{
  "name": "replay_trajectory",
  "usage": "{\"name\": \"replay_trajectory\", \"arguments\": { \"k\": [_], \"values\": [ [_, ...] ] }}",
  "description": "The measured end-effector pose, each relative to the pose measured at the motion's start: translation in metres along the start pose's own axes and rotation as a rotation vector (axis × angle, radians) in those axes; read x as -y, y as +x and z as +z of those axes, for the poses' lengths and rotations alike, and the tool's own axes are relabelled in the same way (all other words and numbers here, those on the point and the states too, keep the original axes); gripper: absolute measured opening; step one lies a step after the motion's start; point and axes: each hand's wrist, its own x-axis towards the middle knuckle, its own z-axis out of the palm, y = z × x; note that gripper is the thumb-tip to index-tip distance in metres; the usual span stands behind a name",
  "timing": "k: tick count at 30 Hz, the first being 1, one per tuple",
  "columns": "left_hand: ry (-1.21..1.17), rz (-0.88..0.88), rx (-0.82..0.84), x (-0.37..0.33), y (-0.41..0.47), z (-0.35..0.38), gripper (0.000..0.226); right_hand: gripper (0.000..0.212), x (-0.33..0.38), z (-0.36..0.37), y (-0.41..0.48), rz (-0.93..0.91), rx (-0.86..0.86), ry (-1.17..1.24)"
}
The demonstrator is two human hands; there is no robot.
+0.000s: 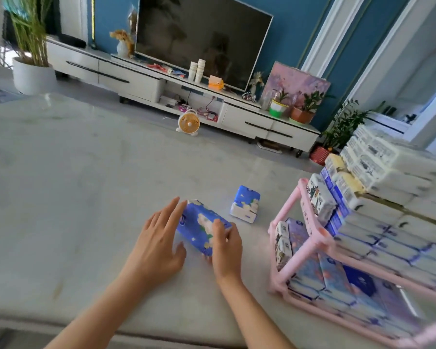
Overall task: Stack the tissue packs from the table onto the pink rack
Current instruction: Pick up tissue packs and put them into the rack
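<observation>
Pale stone table (pixel 86 185), near edge under forearms. Right hand (pixel 227 245) curled over pack (pixel 199 227) end, pinching it. Left hand (pixel 156 238) spread, fingertips touching pack's left side. Step: pickup. Next: lift, carry right to rack (pixel 285 206), which looks nearly full, so a free slot must be found. Second pack (pixel 246 204) beyond, apart. Bare tabletop left gives room.

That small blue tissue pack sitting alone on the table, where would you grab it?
Take the lone blue pack from above, fingers and thumb across its two opposite sides: it is a small block resting flat, top exposed, nothing touching it.
</observation>
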Motion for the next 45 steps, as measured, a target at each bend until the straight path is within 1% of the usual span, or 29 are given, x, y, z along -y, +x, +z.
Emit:
{"name": "replay_trajectory", "arguments": {
  "k": [2,5,6,8,10,11,12,14,15,17,18,20,22,23,26,28,32,34,36,37,40,43,45],
  "values": [
    [-0.007,0.002,0.029,-0.003,-0.001,0.0,0.08,0.042,0.001,0.001,-0.002,-0.019,0.029,-0.012],
    [-0.005,-0.008,0.079,-0.009,-0.001,0.0,0.084,0.024,0.003,0.0,0.003,-0.014,0.02,0.009],
    [-0.002,-0.019,0.088,-0.01,-0.001,0.0,0.085,0.023,0.003,-0.001,0.004,-0.01,0.025,0.006],
    [-0.013,-0.027,0.083,-0.01,-0.001,0.001,0.085,0.03,0.001,-0.005,0.003,-0.012,0.059,-0.04],
    [-0.045,-0.042,0.066,-0.01,-0.001,0.001,0.078,0.029,0.002,-0.008,0.0,0.005,0.113,-0.07],
    [-0.058,-0.059,0.063,-0.011,-0.001,0.0,0.075,0.026,0.005,-0.009,-0.002,0.008,0.162,-0.061],
    [-0.065,-0.073,0.056,-0.011,-0.001,0.0,0.073,0.03,0.008,-0.011,-0.003,0.012,0.22,-0.041],
    [-0.066,-0.104,0.035,-0.012,-0.002,0.001,0.071,0.057,0.01,-0.018,-0.004,0.02,0.316,-0.047],
    [-0.06,-0.134,0.03,-0.013,-0.002,0.0,0.07,0.06,0.01,-0.022,-0.006,0.016,0.387,-0.049],
    [-0.037,-0.201,0.042,-0.015,-0.002,0.0,0.067,0.047,0.012,-0.032,-0.011,-0.008,0.552,-0.065],
    [-0.021,-0.218,0.054,-0.016,-0.002,-0.001,0.066,0.051,0.011,-0.036,-0.013,-0.001,0.593,-0.08],
    [0.001,-0.194,0.056,-0.019,-0.003,-0.003,0.066,0.06,0.007,-0.044,-0.018,0.01,0.551,-0.094],
    [0.006,-0.114,0.037,-0.024,-0.007,-0.004,0.067,0.06,0.006,-0.051,-0.024,0.002,0.46,-0.105],
    [0.0,-0.077,0.031,-0.026,-0.01,-0.005,0.068,0.063,0.006,-0.054,-0.028,-0.002,0.44,-0.11],
    [-0.07,-0.022,0.036,-0.034,-0.021,-0.011,0.073,0.085,0.009,-0.061,-0.043,-0.021,0.453,-0.12],
    [-0.123,-0.003,0.045,-0.04,-0.031,-0.016,0.075,0.09,0.013,-0.067,-0.054,-0.047,0.49,-0.138],
    [-0.269,0.033,-0.012,-0.064,-0.055,-0.026,0.073,0.084,0.024,-0.09,-0.076,-0.07,0.505,-0.094],
    [-0.331,0.099,-0.004,-0.08,-0.064,-0.031,0.069,0.081,0.03,-0.111,-0.091,-0.092,0.505,-0.084],
    [-0.362,0.167,0.044,-0.095,-0.066,-0.033,0.067,0.078,0.036,-0.137,-0.103,-0.135,0.494,-0.162],
    [-0.366,0.192,0.075,-0.102,-0.066,-0.032,0.069,0.075,0.038,-0.151,-0.108,-0.154,0.485,-0.202],
    [-0.355,0.273,0.145,-0.123,-0.063,-0.019,0.073,0.07,0.039,-0.188,-0.118,-0.169,0.444,-0.231],
    [-0.365,0.295,0.198,-0.145,-0.063,0.003,0.071,0.066,0.035,-0.214,-0.123,-0.179,0.362,-0.187],
    [-0.391,0.265,0.214,-0.159,-0.063,0.018,0.074,0.065,0.03,-0.23,-0.124,-0.18,0.282,-0.178]
  ]
}}
